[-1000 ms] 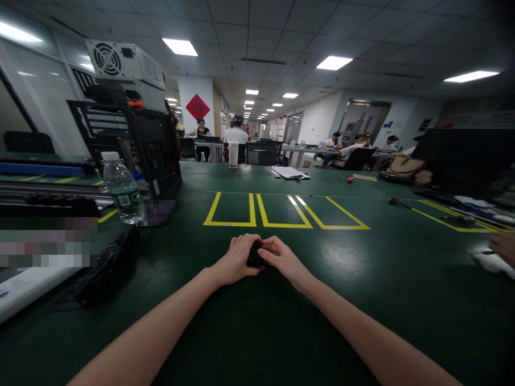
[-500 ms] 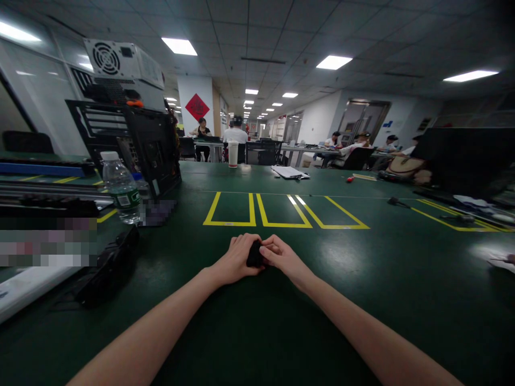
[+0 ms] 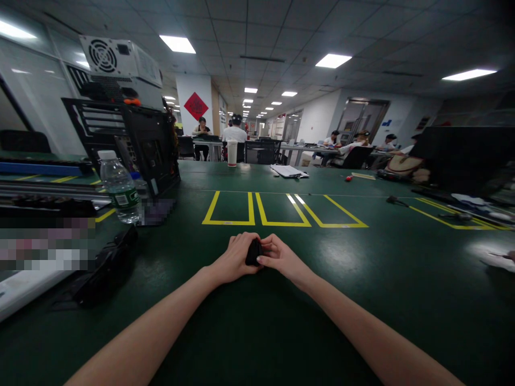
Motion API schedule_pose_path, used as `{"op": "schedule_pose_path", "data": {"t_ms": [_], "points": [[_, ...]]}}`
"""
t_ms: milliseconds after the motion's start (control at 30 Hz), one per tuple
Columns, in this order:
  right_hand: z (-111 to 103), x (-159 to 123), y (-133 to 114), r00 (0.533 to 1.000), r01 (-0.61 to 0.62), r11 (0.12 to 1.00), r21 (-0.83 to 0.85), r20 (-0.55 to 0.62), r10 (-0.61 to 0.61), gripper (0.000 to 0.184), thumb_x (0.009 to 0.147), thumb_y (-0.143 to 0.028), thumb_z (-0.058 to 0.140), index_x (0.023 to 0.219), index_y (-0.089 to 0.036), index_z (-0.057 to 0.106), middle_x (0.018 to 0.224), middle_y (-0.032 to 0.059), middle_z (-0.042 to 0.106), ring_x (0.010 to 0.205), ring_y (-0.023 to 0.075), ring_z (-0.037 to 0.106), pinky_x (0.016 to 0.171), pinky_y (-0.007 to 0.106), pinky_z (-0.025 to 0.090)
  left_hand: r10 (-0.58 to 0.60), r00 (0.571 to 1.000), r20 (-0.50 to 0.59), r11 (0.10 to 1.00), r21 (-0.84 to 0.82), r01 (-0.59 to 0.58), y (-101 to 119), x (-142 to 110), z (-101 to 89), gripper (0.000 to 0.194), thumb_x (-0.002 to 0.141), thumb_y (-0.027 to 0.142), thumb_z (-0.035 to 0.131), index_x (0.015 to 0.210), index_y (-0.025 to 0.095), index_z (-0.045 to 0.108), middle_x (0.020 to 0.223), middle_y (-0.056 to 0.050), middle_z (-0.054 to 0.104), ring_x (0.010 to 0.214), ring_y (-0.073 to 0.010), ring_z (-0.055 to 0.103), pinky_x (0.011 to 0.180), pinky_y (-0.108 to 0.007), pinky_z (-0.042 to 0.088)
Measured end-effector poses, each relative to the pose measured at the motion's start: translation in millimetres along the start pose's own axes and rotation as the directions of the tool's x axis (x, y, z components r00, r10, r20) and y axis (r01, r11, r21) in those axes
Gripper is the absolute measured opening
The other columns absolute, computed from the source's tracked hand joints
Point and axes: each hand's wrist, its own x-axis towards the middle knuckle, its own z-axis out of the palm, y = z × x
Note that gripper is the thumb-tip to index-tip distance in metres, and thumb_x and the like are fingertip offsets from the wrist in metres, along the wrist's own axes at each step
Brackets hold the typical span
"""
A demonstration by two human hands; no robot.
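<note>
My left hand [image 3: 233, 258] and my right hand [image 3: 280, 255] meet on the green table [image 3: 362, 300] just in front of me. Both are closed around a small black object [image 3: 253, 252] held between them; I cannot make out what it is. My fingers cover most of it. Beyond the hands, three yellow taped rectangles [image 3: 281, 210] are marked on the tabletop.
A water bottle [image 3: 119, 187] and a black open computer case [image 3: 132, 142] with a white power supply [image 3: 120, 61] on top stand at the left. A flat black part [image 3: 105, 264] lies near the left edge. A paper cup [image 3: 232, 153] and papers [image 3: 288, 171] sit farther back. People sit at distant tables.
The small black object has turned slightly between my fingers. A person's hand at the far right edge has withdrawn out of view.
</note>
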Motion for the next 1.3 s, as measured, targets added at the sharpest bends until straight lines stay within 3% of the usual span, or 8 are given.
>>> {"op": "schedule_pose_path", "data": {"t_ms": [133,267,533,733,867,1000,1200,1300], "points": [[3,1,2,0.998,-0.023,1.000,0.004,-0.060,0.024,0.024,0.071,-0.038,0.055,0.087,-0.021,0.049,0.094,0.0016,0.056,0.092,0.0179,0.053,0.080,0.036,0.042,0.005,0.999,-0.037,1.000,0.007,-0.005,-3,0,4.0,0.051,0.067,0.032,0.060,0.110,0.021,0.034,0.103,-0.006,0.045,0.094,-0.0219,0.045,0.081,-0.037,0.033],[3,6,7,0.996,-0.023,1.000,0.021,-0.081,0.025,0.028,0.069,-0.037,0.057,0.090,-0.020,0.049,0.094,0.0025,0.056,0.092,0.0179,0.053,0.080,0.036,0.043,0.002,0.999,-0.054,1.000,0.021,-0.001,-6,1,8.7,0.052,0.067,0.032,0.061,0.110,0.020,0.034,0.102,-0.006,0.045,0.093,-0.0219,0.044,0.081,-0.037,0.033],[0,2,-1,1.000,0.010,1.000,0.011,0.021,-0.010,0.033,0.063,-0.028,0.064,0.090,-0.020,0.048,0.099,0.0019,0.053,0.094,0.0175,0.053,0.081,0.036,0.042,-0.002,0.999,-0.051,1.000,0.018,0.003,-5,1,8.1,0.050,0.067,0.031,0.060,0.108,0.020,0.034,0.100,-0.006,0.046,0.091,-0.0217,0.045,0.080,-0.036,0.033],[3,2,0,0.998,0.031,0.999,-0.021,-0.058,-0.032,0.024,0.069,-0.036,0.057,0.085,-0.021,0.049,0.090,0.0005,0.055,0.089,0.0163,0.053,0.079,0.034,0.042,-0.005,0.999,-0.036,1.000,0.019,0.006,-3,1,5.7,0.051,0.067,0.032,0.061,0.109,0.021,0.034,0.102,-0.006,0.045,0.094,-0.0230,0.044,0.081,-0.037,0.033],[3,6,6,0.996,-0.011,1.000,-0.021,-0.084,0.010,0.029,0.069,-0.036,0.058,0.091,-0.020,0.049,0.097,0.0023,0.054,0.093,0.0172,0.051,0.081,0.035,0.042,-0.017,0.999,-0.047,1.000,0.012,0.018,-4,1,6.6,0.051,0.067,0.031,0.061,0.109,0.021,0.034,0.101,-0.006,0.046,0.092,-0.0223,0.045,0.081,-0.036,0.033],[1,5,5,0.996,-0.062,0.998,-0.022,-0.061,0.061,0.034,0.070,-0.037,0.056,0.097,-0.019,0.049,0.104,0.0055,0.052,0.098,0.0184,0.049,0.083,0.037,0.040,-0.024,0.999,-0.047,1.000,0.006,0.024,-4,1,7.0,0.051,0.066,0.030,0.061,0.109,0.022,0.035,0.102,-0.006,0.046,0.092,-0.0222,0.045,0.081,-0.036,0.033],[0,0,-2,0.999,-0.019,1.000,0.019,0.041,0.018,0.037,0.063,-0.030,0.065,0.094,-0.022,0.045,0.098,0.0017,0.053,0.088,0.0163,0.054,0.079,0.035,0.043,-0.008,0.999,-0.047,1.000,0.020,0.009,-6,1,7.9,0.051,0.067,0.031,0.060,0.110,0.021,0.034,0.100,-0.005,0.046,0.091,-0.0220,0.045,0.079,-0.036,0.033],[1,1,1,1.000,-0.008,0.999,0.038,-0.017,0.008,0.029,0.068,-0.037,0.059,0.089,-0.021,0.047,0.091,0.0012,0.055,0.089,0.0165,0.053,0.079,0.035,0.043,-0.002,0.998,-0.055,1.000,0.023,0.004,-7,2,9.7,0.054,0.066,0.031,0.061,0.111,0.021,0.033,0.102,-0.006,0.046,0.092,-0.0225,0.044,0.080,-0.036,0.033]]}}
